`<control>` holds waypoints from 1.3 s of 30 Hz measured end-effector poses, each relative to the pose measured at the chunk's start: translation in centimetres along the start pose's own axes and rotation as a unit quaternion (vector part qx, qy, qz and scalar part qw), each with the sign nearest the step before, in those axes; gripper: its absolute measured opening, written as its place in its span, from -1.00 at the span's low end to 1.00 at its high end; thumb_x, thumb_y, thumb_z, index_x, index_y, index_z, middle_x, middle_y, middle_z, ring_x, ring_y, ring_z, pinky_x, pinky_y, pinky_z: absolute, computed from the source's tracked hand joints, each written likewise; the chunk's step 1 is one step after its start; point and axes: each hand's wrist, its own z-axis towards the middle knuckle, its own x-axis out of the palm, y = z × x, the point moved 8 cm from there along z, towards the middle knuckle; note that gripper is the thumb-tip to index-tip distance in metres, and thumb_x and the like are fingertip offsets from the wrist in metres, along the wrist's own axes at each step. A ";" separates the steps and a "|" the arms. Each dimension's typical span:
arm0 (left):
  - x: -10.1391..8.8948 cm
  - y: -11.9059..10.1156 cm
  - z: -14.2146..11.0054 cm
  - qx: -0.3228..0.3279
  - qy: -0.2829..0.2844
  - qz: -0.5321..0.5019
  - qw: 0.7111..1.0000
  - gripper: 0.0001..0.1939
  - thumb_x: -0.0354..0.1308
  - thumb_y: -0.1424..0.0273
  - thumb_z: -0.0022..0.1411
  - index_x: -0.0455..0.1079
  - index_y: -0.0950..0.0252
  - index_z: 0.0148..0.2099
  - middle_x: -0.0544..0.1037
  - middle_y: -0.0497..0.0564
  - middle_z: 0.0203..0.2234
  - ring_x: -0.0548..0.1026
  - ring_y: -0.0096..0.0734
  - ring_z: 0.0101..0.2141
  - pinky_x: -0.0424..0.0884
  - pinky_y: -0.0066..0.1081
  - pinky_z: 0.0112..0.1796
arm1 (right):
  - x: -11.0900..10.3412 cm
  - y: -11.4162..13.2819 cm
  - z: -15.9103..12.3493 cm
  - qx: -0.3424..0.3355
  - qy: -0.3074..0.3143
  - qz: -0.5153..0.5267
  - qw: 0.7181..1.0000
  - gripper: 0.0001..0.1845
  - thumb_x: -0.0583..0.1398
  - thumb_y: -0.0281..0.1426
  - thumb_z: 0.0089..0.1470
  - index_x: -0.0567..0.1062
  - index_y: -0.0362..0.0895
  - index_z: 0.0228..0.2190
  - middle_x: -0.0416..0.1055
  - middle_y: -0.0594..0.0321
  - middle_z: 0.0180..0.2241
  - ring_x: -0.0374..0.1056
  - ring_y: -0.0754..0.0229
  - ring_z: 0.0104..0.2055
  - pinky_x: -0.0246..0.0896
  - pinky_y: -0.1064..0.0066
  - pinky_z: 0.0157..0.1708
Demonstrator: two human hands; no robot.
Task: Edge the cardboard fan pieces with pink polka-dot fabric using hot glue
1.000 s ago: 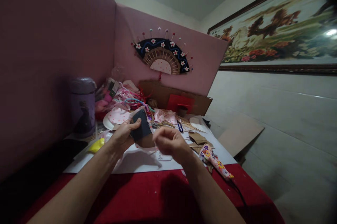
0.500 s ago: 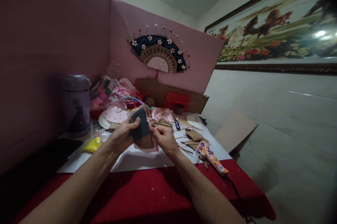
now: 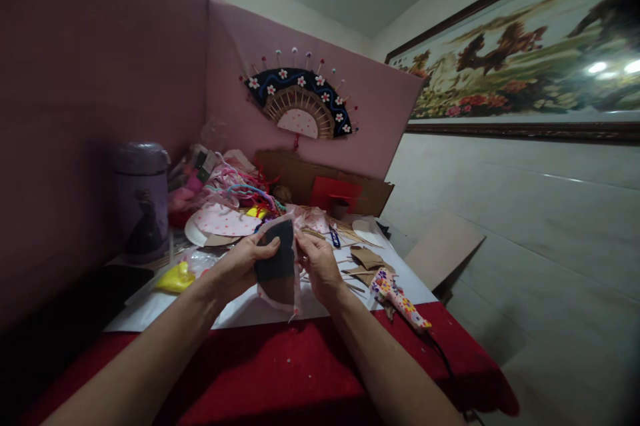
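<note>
Both hands hold one craft piece (image 3: 277,265) above the table: a dark fabric panel over brown card, with a pale pink spotted cloth edge hanging below it. My left hand (image 3: 239,267) grips its left side, thumb lying across the dark fabric. My right hand (image 3: 317,265) pinches the pink cloth edge on the right side, fingers closed. The piece stands nearly upright between the hands, over the white sheet (image 3: 260,309) on the red tablecloth (image 3: 280,373).
A glue gun with a flowered cover (image 3: 399,299) lies to the right, its cord running off the table. Brown card cut-outs (image 3: 367,259), sticks, a yellow object (image 3: 175,277), a purple jar (image 3: 141,198) and a heap of cords and fabric (image 3: 235,189) crowd the back. A decorated fan (image 3: 299,105) hangs on the pink board.
My right hand moved from in front of the piece to its right edge and took hold of the pink cloth. The piece now stands more upright and nearer to me.
</note>
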 end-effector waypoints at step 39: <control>-0.5 0.8 -0.1 -0.016 -0.096 0.047 0.994 -0.72 0.17 0.60 0.05 0.47 0.36 -0.14 0.57 0.02 -0.52 0.50 -0.43 -0.56 0.44 -0.44 -0.40 | -0.5 1.9 -0.7 -0.165 -0.063 -0.243 0.954 -0.57 0.03 -0.14 0.09 0.31 -0.13 -0.67 0.16 0.36 -0.68 0.03 0.33 -0.61 -0.09 0.46 -0.60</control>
